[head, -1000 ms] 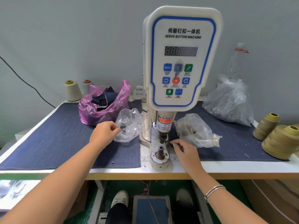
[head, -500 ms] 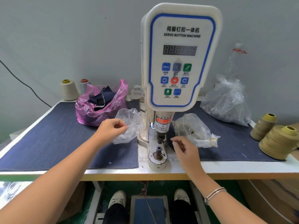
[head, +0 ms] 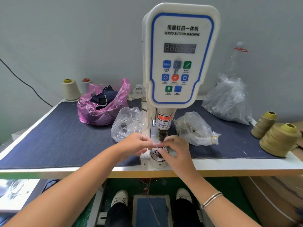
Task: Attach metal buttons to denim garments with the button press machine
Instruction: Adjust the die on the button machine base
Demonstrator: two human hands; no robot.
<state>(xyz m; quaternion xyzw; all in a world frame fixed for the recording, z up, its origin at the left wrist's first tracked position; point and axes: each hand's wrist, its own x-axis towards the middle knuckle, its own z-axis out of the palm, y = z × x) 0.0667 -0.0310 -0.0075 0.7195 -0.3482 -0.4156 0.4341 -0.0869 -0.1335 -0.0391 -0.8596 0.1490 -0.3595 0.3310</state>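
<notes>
Foot pedal [head: 151, 210] sitting between my shoes under counter [head: 229, 167]. Both hands meeting at lower die [head: 158, 157] of button machine [head: 178, 56]. Left hand [head: 135, 145] pinching small button part, too tiny to make out; right hand [head: 176, 150] fingers curling at die, grip contents hidden. Judging buttons light, hard, slippery: pinching by rim. Clear bags [head: 127, 123] of metal parts lying just behind hands. Denim pieces sitting in pink bag [head: 101, 104], farther back left.
</notes>
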